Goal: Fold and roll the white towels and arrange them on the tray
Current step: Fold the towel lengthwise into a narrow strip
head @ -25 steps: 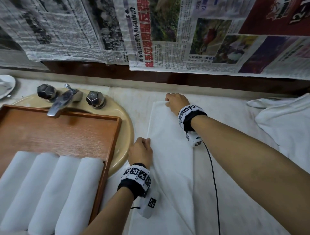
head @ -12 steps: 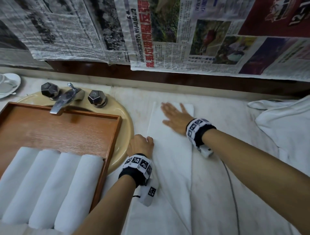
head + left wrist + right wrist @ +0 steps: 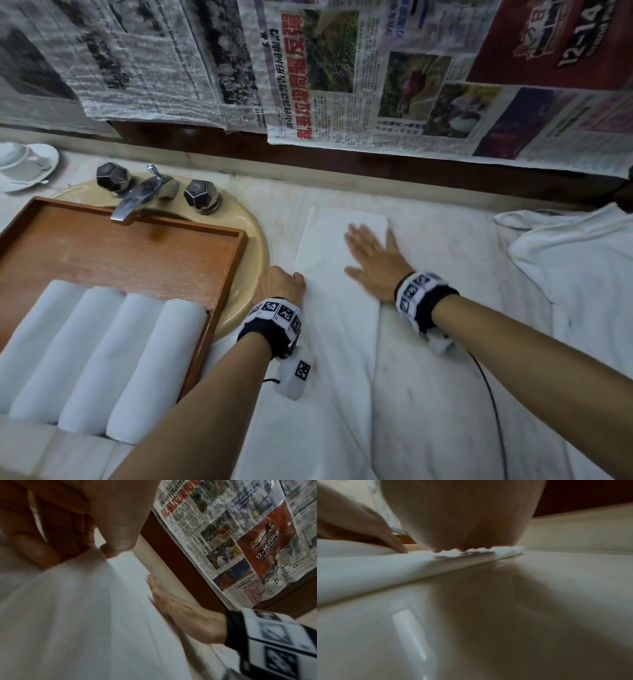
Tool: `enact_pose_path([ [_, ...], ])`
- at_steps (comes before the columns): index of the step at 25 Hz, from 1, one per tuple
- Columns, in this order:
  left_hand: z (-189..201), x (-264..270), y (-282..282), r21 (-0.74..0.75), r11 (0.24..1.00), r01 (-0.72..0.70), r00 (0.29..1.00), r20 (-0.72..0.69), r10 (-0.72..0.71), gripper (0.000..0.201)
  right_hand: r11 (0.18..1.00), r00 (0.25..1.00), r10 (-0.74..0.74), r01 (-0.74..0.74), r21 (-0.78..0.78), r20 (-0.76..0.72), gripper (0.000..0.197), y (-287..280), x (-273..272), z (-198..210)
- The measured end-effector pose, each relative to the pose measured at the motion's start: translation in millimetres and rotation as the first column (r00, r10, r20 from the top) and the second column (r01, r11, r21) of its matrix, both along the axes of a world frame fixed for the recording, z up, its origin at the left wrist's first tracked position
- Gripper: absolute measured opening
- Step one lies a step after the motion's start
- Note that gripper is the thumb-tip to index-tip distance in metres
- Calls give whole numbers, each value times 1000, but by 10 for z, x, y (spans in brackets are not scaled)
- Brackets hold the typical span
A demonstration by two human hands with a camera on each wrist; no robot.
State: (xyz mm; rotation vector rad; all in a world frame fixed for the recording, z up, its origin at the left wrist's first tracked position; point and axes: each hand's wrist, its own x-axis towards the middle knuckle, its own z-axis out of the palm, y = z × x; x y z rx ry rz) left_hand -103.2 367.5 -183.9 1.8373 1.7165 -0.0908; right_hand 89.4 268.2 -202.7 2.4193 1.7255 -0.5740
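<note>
I see the pale counter [image 3: 455, 394] running under everything, with newspaper sheets [image 3: 359, 68] hung on the wall beyond my fingers. To the left of my left hand sits the wooden tray [image 3: 144, 253], resting over the beige sink [image 3: 255, 260]. The tray holds four rolled white towels [image 3: 102, 356] side by side in its near half, each touching the next; its far half is bare wood. The rightmost roll lies against the tray's right wall. More white cloth shows just outside the tray's near edge, but I cannot tell what it is.

Well off to the right of my right hand lies a loose heap of unfolded towels [image 3: 575, 274]. Between my two hands a folded towel [image 3: 335, 291] lies flat as a long strip, running away from me toward the wall.

My right hand [image 3: 373, 260] lies flat on the far part of that strip, fingers [image 3: 358, 236] straight and spread, palm down, holding nothing. My left hand [image 3: 282, 284] sits at the strip's left edge, nearer me, its fingers curled; the left wrist view shows thumb and fingers [image 3: 118, 534] pinching a raised fold of the cloth.

Beyond my left hand the faucet [image 3: 137, 198] reaches over the tray's far rim. A white cup and saucer [image 3: 24, 166] stands far left.
</note>
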Motion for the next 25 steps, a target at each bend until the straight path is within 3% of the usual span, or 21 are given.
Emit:
enact_pose_path([
  [1, 26, 8, -7, 6, 1000, 6, 1000, 3, -6, 34, 1000, 1000, 11, -11, -23, -20, 68, -117, -114, -9],
  [4, 107, 20, -2, -17, 998, 58, 998, 16, -58, 28, 928, 926, -369, 363, -81, -79, 68, -386, -545, 110],
  [5, 119, 11, 20, -30, 997, 78, 997, 23, -77, 32, 924, 920, -382, 381, -25, -86, 68, -481, -717, 113],
  [7, 178, -68, 41, -45, 989, 141, 990, 33, -139, 38, 946, 957, -262, 281, 163, -125, 62, -789, -1108, 141],
  [9, 262, -239, -38, 10, 971, 237, 966, 107, -237, 39, 910, 963, -167, 234, 342, -212, 41, -1121, -1405, 119],
  [10, 300, -355, -133, 86, 948, 306, 927, 201, -318, 37, 902, 958, -174, 248, 353, -227, 33, -1250, -1485, 85],
  [12, 399, -685, -485, 201, 829, 522, 756, 341, -559, 23, 920, 947, -212, 277, 277, -243, 48, -1403, -1580, 106],
  [14, 472, -994, -909, 117, 637, 762, 574, 335, -748, 18, 939, 931, -285, 319, 128, -228, 54, -1452, -1601, 184],
  [16, 451, -1184, -1249, -12, 489, 872, 477, 238, -846, 28, 959, 938, -262, 279, 47, -228, 60, -1477, -1587, 220],
  [18, 393, -1261, -1436, -51, 407, 912, 411, 135, -902, 39, 974, 944, -221, 225, -14, -243, 74, -1518, -1596, 218],
  [20, 349, -1274, -1551, -45, 381, 924, 384, 90, -919, 43, 978, 946, -206, 200, -50, -250, 83, -1570, -1601, 191],
  [25, 451, -1362, -1506, -33, 363, 931, 364, 29, -931, 23, 979, 969, -150, 118, -166, -196, 111, -1585, -1559, 213],
])
